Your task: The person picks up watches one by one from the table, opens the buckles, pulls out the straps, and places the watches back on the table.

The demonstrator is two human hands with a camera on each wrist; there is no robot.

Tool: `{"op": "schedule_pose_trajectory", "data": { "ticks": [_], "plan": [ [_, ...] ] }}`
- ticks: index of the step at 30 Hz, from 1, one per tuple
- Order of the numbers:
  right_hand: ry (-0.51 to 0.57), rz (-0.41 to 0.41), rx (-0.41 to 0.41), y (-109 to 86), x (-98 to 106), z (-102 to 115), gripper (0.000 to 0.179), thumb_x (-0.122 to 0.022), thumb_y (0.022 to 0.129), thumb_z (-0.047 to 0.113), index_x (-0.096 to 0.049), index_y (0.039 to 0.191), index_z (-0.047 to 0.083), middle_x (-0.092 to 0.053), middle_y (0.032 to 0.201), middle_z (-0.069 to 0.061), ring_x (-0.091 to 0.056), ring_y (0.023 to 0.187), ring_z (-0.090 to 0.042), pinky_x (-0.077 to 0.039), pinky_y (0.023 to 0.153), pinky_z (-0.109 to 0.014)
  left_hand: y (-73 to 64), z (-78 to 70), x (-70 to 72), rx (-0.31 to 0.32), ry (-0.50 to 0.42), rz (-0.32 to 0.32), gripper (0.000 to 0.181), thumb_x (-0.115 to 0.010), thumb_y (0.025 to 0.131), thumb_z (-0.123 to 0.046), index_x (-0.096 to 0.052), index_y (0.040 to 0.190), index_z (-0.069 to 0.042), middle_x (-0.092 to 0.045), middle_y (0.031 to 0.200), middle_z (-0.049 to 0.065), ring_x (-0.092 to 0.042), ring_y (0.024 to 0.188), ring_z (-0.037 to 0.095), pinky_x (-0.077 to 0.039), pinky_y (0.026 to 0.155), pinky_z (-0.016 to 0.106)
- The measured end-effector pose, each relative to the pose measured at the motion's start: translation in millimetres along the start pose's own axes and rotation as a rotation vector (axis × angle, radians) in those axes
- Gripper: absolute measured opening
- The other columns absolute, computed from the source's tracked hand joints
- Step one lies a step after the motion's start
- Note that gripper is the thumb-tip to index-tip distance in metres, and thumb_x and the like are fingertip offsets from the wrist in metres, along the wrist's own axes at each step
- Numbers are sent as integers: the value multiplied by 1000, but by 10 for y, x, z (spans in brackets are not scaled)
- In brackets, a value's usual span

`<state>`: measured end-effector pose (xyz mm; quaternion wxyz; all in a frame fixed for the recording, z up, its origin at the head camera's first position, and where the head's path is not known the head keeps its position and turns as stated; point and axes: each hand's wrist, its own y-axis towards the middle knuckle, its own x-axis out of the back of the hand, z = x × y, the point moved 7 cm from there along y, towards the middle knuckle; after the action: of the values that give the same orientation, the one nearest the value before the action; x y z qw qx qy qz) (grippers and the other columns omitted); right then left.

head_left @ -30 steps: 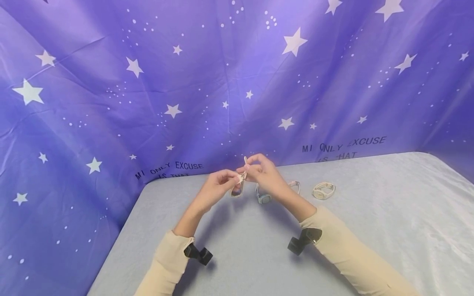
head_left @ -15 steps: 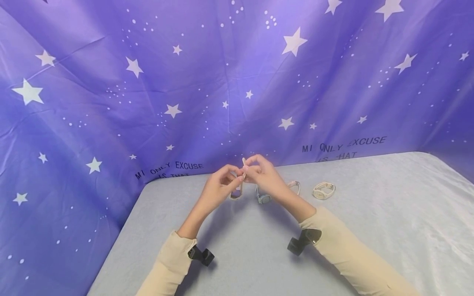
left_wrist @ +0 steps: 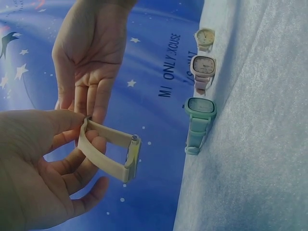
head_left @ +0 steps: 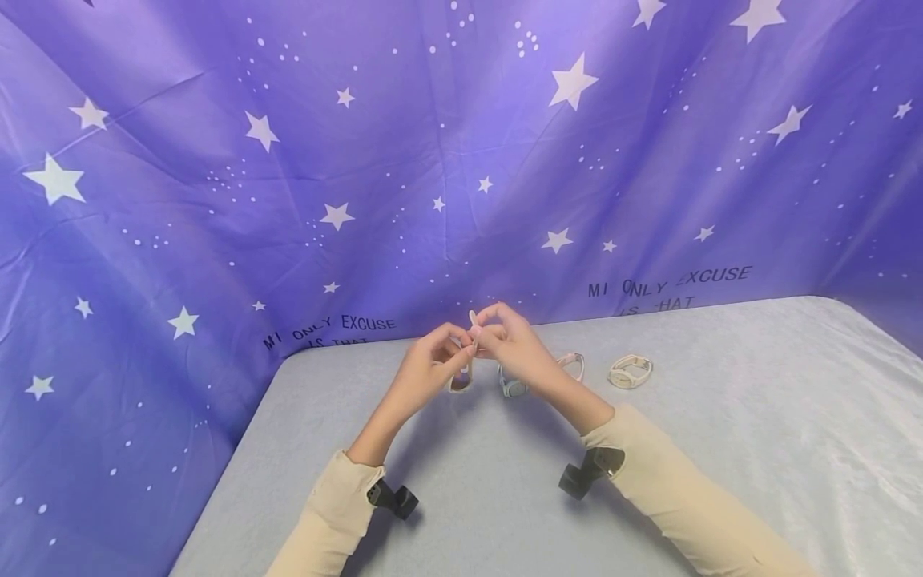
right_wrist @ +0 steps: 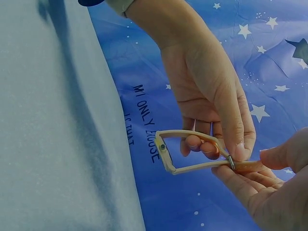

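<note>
Above the far part of the table, both hands work on a beige wristwatch [left_wrist: 102, 159], its strap bent into a loop with the case hanging below. My left hand [head_left: 424, 370] pinches the strap by the metal buckle [right_wrist: 231, 162] between thumb and index finger, the other fingers loosely bent. My right hand [head_left: 521, 346] pinches the strap's end, which sticks up past its fingertips in the head view. The strap passes through the buckle in the right wrist view. The watch face is turned away from the left wrist view.
Three watches stand on the grey cloth-covered table [head_left: 476, 497] to the right: a green one [left_wrist: 201, 107], a pale pink one [left_wrist: 203, 66] and a cream one [head_left: 630, 373]. My right forearm partly covers two of them in the head view. A purple star-printed curtain [head_left: 404, 144] hangs behind.
My left fingers have shifted up and closer to my right fingertips, covering the buckle part that showed a second ago. The strap end has sunk slightly. My right hand has barely moved.
</note>
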<state>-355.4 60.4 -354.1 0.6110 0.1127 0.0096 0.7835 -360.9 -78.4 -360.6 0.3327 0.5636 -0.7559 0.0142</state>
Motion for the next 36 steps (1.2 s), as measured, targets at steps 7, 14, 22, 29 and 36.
{"op": "schedule_pose_trajectory", "data": {
  "ticks": [7, 14, 22, 29, 36],
  "plan": [
    [5, 6, 10, 11, -2, -2, 19, -54, 104, 9, -49, 120, -1, -74, 108, -28, -73, 107, -39, -49, 110, -54, 0, 4, 0, 0, 6, -3, 9, -69, 97, -15, -67, 102, -8, -71, 79, 13, -67, 65, 16, -54, 62, 25],
    [-11, 6, 20, 19, 1, 2, 20, -54, 104, 11, -49, 120, -1, -74, 110, -27, -73, 108, -38, -49, 110, -54, -1, 13, 4, 15, -1, -2, 9, -69, 98, -17, -67, 102, -9, -71, 80, 14, -67, 66, 18, -53, 64, 27],
    [-2, -2, 10, 11, 1, -2, 20, -55, 104, 10, -50, 120, -1, -73, 109, -28, -73, 107, -39, -55, 104, -48, -13, 22, 5, 42, -42, -3, 13, -68, 99, -19, -67, 104, -8, -70, 82, 18, -68, 71, 30, -50, 66, 26],
    [-5, -7, 16, 18, -1, 1, 19, -54, 104, 10, -50, 119, -2, -72, 111, -30, -73, 107, -40, -56, 102, -47, -10, -15, 1, 65, -60, -15, 8, -63, 99, -7, -64, 102, 1, -65, 82, 28, -65, 74, 44, -48, 65, 23],
    [-5, -7, 17, 15, -2, 13, 21, -54, 104, 10, -50, 120, -3, -71, 113, -31, -72, 108, -40, -58, 99, -44, -15, -2, 18, 89, -57, -23, 8, -63, 99, -10, -64, 103, -2, -66, 84, 26, -64, 76, 44, -46, 65, 23]
  ]
}}
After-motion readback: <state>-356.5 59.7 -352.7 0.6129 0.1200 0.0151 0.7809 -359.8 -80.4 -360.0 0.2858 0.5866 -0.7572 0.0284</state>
